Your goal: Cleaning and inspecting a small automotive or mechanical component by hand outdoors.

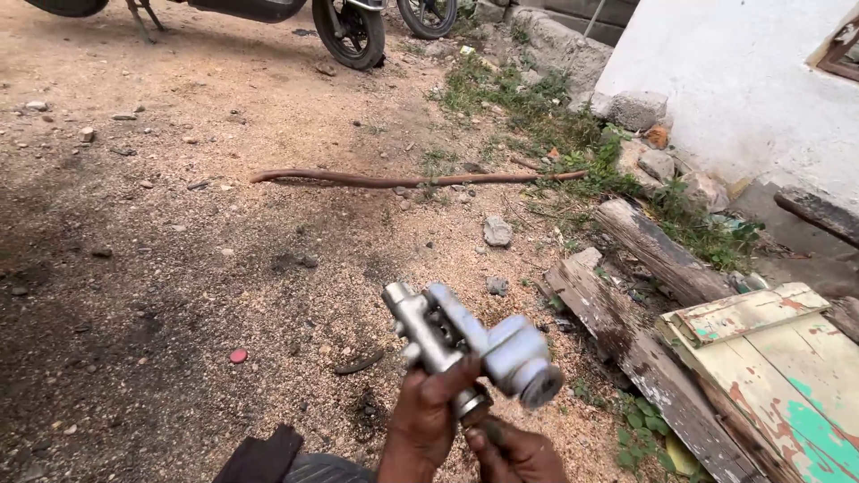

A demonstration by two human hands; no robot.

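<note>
A silver metal part [470, 344] with several cylindrical bodies joined together is held up over the sandy ground. My left hand [428, 420] grips its lower stem, thumb across the metal. My right hand [517, 454] sits just below it at the frame's bottom edge, fingertips touching the underside of the stem's round end. Most of my right hand is cut off by the frame.
Sandy dirt ground [179, 268] with small stones and a red cap [238, 356]. A long brown hose [412, 179] lies across it. Weathered planks [644, 349] and a painted board [778, 367] lie at the right, by a white wall [743, 80]. Motorcycle wheels [351, 31] stand at the top.
</note>
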